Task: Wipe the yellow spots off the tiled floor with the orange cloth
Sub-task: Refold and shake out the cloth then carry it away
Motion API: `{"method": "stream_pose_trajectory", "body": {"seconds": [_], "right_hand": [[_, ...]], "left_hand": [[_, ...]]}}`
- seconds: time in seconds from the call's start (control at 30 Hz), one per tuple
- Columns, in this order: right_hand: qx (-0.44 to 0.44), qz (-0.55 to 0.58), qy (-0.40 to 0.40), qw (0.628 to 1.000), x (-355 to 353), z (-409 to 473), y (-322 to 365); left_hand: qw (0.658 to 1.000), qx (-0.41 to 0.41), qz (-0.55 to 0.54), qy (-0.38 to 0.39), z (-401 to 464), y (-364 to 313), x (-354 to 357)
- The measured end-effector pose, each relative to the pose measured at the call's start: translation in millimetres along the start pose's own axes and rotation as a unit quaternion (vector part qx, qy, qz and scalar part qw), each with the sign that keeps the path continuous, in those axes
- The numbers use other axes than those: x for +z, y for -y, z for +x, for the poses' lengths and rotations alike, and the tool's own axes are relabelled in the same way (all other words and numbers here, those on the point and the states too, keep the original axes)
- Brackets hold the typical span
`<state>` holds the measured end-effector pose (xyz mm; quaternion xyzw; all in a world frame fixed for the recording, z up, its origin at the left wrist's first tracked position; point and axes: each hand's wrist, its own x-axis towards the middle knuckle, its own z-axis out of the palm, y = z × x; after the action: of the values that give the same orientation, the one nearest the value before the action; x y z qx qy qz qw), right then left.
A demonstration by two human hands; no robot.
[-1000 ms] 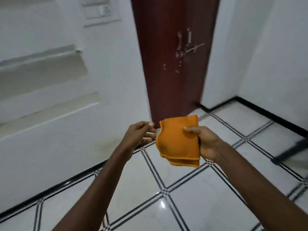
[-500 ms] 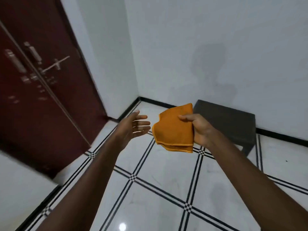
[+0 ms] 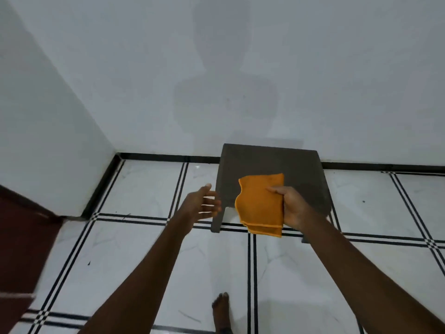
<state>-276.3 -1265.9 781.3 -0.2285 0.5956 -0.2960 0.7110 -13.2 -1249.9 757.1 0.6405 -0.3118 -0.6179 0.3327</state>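
Observation:
A folded orange cloth [image 3: 261,204] hangs in the air at chest height, pinched at its right edge by my right hand [image 3: 292,208]. My left hand [image 3: 202,206] is held out just left of the cloth, fingers spread, touching nothing. Below lies the white tiled floor [image 3: 144,256] with black double lines. I see no yellow spots on the tiles in this view.
A dark grey stool [image 3: 272,169] stands against the white wall, right behind the cloth. A dark red door [image 3: 21,249] fills the lower left edge. My bare foot [image 3: 220,309] stands on the tiles at the bottom centre. A black skirting runs along the walls.
My view has swung right from the red door to the wall with the stool. My left hand let go of the cloth and opened; my right hand kept hold.

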Motion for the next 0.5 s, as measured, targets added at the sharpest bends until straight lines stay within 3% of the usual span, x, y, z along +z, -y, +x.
{"method": "stream_pose_trajectory", "body": {"seconds": [0.27,0.5], "right_hand": [[0.085,0.042,-0.036,0.995,-46.6,262.1,24.2],[0.084,0.029,-0.021,0.996,-82.6,436.8,11.6]], "left_hand": [[0.996,-0.078,0.038,-0.003,265.1,12.1,44.1],[0.995,-0.1,0.016,0.002,416.9,64.8,86.6]]}}
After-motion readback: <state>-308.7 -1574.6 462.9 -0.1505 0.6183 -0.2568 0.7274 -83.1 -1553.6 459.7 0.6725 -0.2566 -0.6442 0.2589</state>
